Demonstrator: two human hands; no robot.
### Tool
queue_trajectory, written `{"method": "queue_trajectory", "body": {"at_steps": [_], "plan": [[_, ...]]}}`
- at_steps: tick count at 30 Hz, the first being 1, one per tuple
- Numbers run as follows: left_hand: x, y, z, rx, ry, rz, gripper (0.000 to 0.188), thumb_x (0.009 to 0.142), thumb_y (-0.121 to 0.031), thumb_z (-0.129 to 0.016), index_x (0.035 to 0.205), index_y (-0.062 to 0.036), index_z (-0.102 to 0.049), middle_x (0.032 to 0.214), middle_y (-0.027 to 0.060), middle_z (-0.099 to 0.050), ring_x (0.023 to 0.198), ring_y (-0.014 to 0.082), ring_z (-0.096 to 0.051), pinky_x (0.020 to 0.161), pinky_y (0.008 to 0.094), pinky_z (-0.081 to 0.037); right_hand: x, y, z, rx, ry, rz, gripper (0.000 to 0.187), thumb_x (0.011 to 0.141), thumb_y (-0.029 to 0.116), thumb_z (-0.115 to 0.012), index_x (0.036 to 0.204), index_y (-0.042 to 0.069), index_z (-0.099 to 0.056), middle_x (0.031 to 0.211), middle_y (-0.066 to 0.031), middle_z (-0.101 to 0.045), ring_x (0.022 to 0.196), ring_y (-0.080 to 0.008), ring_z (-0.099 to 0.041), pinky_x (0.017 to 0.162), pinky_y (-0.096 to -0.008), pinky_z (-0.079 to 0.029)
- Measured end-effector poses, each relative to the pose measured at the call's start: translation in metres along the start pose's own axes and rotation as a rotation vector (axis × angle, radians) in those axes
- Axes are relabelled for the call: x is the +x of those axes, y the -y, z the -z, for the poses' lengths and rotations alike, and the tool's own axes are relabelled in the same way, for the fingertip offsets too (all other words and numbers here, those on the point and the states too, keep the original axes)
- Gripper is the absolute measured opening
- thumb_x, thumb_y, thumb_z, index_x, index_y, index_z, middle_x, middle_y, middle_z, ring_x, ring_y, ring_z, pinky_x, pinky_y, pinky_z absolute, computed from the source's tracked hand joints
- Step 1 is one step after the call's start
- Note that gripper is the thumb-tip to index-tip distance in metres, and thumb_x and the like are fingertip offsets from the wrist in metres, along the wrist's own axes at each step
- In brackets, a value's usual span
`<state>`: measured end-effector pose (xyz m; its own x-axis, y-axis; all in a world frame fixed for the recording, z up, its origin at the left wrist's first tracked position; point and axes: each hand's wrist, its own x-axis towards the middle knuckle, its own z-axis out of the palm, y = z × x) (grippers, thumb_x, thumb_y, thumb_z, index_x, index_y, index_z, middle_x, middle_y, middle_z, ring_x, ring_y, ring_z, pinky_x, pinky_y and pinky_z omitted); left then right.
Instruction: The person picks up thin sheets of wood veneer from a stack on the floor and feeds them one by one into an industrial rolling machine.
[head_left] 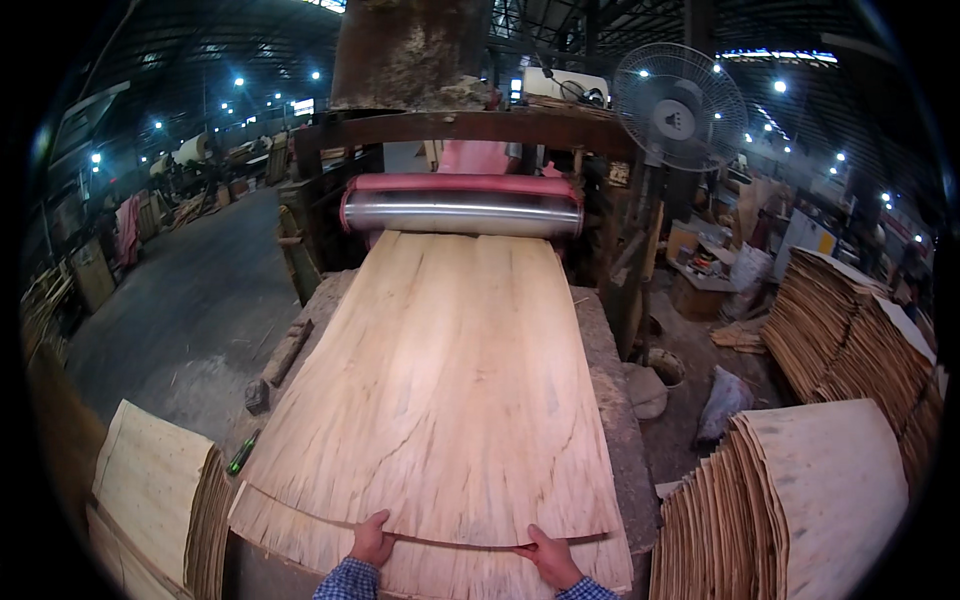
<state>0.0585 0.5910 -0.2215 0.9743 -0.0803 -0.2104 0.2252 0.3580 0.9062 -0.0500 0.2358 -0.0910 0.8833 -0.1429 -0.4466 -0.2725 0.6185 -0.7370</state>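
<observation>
A large pale wood veneer sheet (470, 370) with dark cracks lies lengthwise in front of me. Its far end reaches the glue-spreader rollers (465, 212), one shiny metal with pink along the top. My left hand (372, 541) pinches the sheet's near edge, thumb on top and fingers underneath. Farther right along that edge, my right hand (551, 558) holds it the same way, thumb uppermost. Under the near edge shows another veneer sheet (285, 522), sticking out toward me. Blue checked cuffs cover both wrists.
Veneer stacks stand at the near left (155, 480) and near right (830, 480), with a taller pile (850, 325) behind. A green-handled tool (242, 452) and a wooden stick (287, 352) lie on the table's left side. A caged fan (675, 115) stands beyond, right of the rollers.
</observation>
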Motion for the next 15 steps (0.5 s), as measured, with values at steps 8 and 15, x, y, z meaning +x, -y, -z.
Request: {"method": "queue_trajectory", "body": {"at_steps": [8, 15], "plan": [[-0.048, -0.074, -0.060, 0.919, 0.016, -0.359, 0.032, 0.085, 0.003, -0.059, 0.116, 0.0018, -0.057, 0.114, 0.0145, -0.062, 0.108, 0.0214, -0.059, 0.093, 0.0326, -0.048, -0.007, 0.008, -0.004, 0.009, -0.048, 0.008, 0.026, 0.096, 0.016, -0.055, 0.106, -0.009, -0.054, 0.101, -0.0153, -0.062, 0.094, -0.0270, -0.064, 0.086, -0.0442, -0.056], [0.020, 0.037, 0.032, -0.118, -0.022, -0.010, 0.033, 0.087, 0.002, -0.057, 0.120, 0.0034, -0.056, 0.117, 0.0134, -0.062, 0.109, 0.0202, -0.057, 0.095, 0.0333, -0.048, 0.002, -0.005, -0.003, -0.010, 0.016, 0.075, 0.041, 0.095, 0.011, -0.052, 0.131, -0.004, -0.038, 0.116, -0.0173, -0.056, 0.092, -0.0292, -0.064, 0.078, -0.0457, -0.059]]}}
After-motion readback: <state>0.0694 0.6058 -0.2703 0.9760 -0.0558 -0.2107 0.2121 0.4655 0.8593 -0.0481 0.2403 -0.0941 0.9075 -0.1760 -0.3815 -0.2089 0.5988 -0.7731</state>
